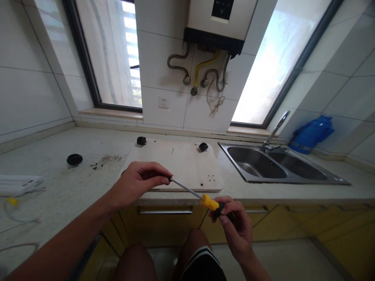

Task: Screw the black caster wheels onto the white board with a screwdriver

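My right hand (238,226) is closed round the black and yellow handle of a screwdriver (209,202), its shaft pointing up and to the left. At the shaft's tip, the thumb and fingers of my left hand (143,179) are pinched together; a tiny dark thing there is too small to make out. Both hands are in front of a white board (175,160) lying flat on the counter. Black casters stand on its far corners, a left caster (141,141) and a right caster (203,146). Small holes show in its near right corner, and my left hand hides the near left corner.
On the counter (88,214) are a round black part (74,159) and scattered dark debris (107,160). A white power strip (20,184) with cables lies far left. To the right are a steel double sink (256,162) and a blue bundle (312,134). A water heater (221,19) hangs above.
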The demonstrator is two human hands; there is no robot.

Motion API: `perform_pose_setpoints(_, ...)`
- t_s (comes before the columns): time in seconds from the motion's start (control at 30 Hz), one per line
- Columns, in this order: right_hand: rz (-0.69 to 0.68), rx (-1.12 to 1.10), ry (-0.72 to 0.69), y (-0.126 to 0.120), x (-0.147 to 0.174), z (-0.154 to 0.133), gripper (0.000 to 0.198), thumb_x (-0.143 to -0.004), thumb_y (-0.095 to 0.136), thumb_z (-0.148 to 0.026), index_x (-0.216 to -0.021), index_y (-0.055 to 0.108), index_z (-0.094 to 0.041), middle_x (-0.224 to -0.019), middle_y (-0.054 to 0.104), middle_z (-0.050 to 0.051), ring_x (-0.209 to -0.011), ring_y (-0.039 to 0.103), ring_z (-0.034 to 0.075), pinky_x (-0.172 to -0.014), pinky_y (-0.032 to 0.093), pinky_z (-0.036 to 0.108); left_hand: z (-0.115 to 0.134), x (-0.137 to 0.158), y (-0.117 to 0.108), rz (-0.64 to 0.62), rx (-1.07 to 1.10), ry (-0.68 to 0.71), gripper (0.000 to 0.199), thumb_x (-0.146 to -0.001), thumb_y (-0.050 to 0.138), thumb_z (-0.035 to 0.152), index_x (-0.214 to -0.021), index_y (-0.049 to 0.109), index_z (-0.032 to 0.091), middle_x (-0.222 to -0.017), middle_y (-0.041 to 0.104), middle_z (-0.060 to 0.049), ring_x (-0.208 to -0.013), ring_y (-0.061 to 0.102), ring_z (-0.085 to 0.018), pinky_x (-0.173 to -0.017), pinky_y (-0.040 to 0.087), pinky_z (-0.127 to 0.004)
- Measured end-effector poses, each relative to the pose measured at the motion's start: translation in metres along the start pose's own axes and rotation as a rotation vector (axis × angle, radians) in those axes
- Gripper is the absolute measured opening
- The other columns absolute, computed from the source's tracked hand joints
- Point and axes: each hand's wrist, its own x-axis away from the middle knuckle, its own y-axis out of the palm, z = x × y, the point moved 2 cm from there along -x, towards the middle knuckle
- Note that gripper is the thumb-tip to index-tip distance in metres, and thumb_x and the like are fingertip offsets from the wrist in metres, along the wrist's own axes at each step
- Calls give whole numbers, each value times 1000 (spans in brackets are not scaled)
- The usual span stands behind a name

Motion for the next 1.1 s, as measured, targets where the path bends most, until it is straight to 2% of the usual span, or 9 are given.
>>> perform_pose_setpoints(0.33, -63, 125, -53, -10, -4, -3, 14, -106, 64, -18, -109, 71, -29, -123, 75, 9, -83, 76, 17, -71, 67, 31, 0, 2, 9, 0, -144, 60, 10, -90, 84, 35, -93, 92, 30, -87, 86, -4, -79, 80, -22, -74, 68, -29)
perform_pose_setpoints(0.53, -123, 318, -137, -30, -6, 1, 23, -100, 66, -12, -112, 73, -31, -127, 77, 11, -103, 78, 24, -80, 68, 38, -6, -3, 21, 20, -310, 120, 14, -96, 79, 39, -95, 92, 34, -92, 86, -4, -80, 80, -24, -75, 67, -32)
perform_pose_setpoints(0.67, -108, 423, -201, -51, -9, 2, 31, -94, 71, -9, -115, 75, -31, -129, 75, 11, -111, 77, 26, -90, 70, 41, -15, -22, 31, -51, -337, 159, 12, -98, 79, 36, -96, 91, 35, -94, 86, -2, -83, 81, -22, -77, 65, -30)
perform_pose_setpoints(0.77, 21, 307, -128, -68, -14, 5, 37, -95, 75, -13, -125, 73, -33, -122, 77, 10, -110, 77, 26, -82, 72, 39, -25, -47, 45, -135, -288, 164, 13, -99, 78, 31, -96, 90, 32, -94, 86, -2, -83, 80, -21, -77, 63, -29)
perform_pose_setpoints(0.9, 356, 143, 80, -93, -33, 15, 21, -98, 83, -32, -117, 74, -30, -114, 81, 8, -91, 81, 22, -72, 71, 35, -42, -102, 76, -214, -198, 197, 11, -98, 80, 31, -101, 90, 29, -98, 86, -4, -90, 80, -21, -85, 63, -32)
perform_pose_setpoints(0.93, 443, 123, 104, -99, -40, 16, 21, -97, 85, -36, -114, 74, -29, -112, 83, 8, -85, 81, 21, -71, 70, 34, -47, -120, 85, -243, -168, 201, 13, -97, 81, 34, -106, 90, 28, -102, 87, -6, -94, 80, -22, -87, 64, -33)
perform_pose_setpoints(1.0, 602, 89, 96, -109, -57, 18, 27, -92, 90, -41, -110, 75, -26, -108, 84, 7, -78, 80, 18, -71, 69, 31, -59, -161, 102, -263, -107, 202, 31, -98, 81, 45, -123, 86, 27, -118, 86, -9, -106, 80, -25, -96, 64, -38)
perform_pose_setpoints(1.03, 671, 75, 70, -112, -68, 18, 31, -90, 92, -41, -109, 74, -25, -106, 84, 6, -77, 79, 17, -70, 67, 29, -66, -183, 109, -213, -87, 212, 38, -101, 75, 51, -129, 83, 26, -126, 84, -11, -113, 79, -27, -101, 64, -42)
perform_pose_setpoints(1.1, 756, 57, -5, -116, -91, 15, 35, -86, 95, -40, -109, 73, -25, -102, 83, 4, -76, 78, 16, -68, 65, 27, -84, -222, 118, -1, -121, 223, 44, -108, 61, 56, -131, 80, 24, -132, 82, -14, -123, 76, -29, -109, 61, -47)
